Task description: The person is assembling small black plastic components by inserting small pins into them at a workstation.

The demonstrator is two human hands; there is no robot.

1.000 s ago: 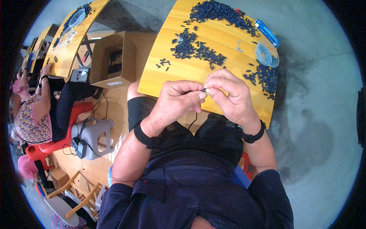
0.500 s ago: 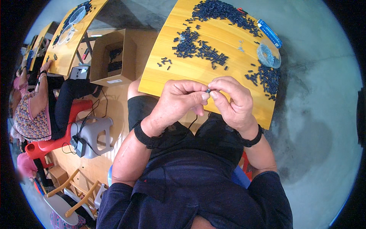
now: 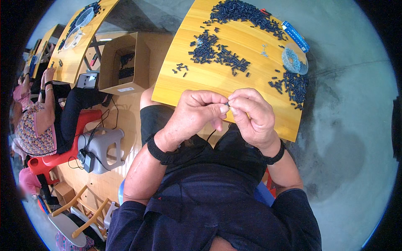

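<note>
Above the near edge of the yellow wooden table (image 3: 201,90), my two hands meet at the fingertips. My left hand (image 3: 196,109) pinches a small dark piece (image 3: 227,104) between thumb and forefinger; most of it is hidden. My right hand (image 3: 254,112) is closed in a pinch against the same spot, and the fingers cover whatever is in it. Beyond my hands lie loose piles of short black cylindrical pieces (image 3: 234,62). A clear round tub (image 3: 305,69) of small silvery bits stands at the table's right side, with a few similar bits (image 3: 264,51) lying loose nearby.
A blue box (image 3: 295,37) and a red-handled tool (image 3: 264,11) lie at the table's far right. On the left stand an open cardboard box (image 3: 108,62), a grey stool (image 3: 102,146) and a red chair (image 3: 54,161). A co-worker (image 3: 37,125) sits at another table.
My right hand has shifted slightly down, its fingers drawn closer over the small dark piece. The left hand keeps its pinch nearly in place.
</note>
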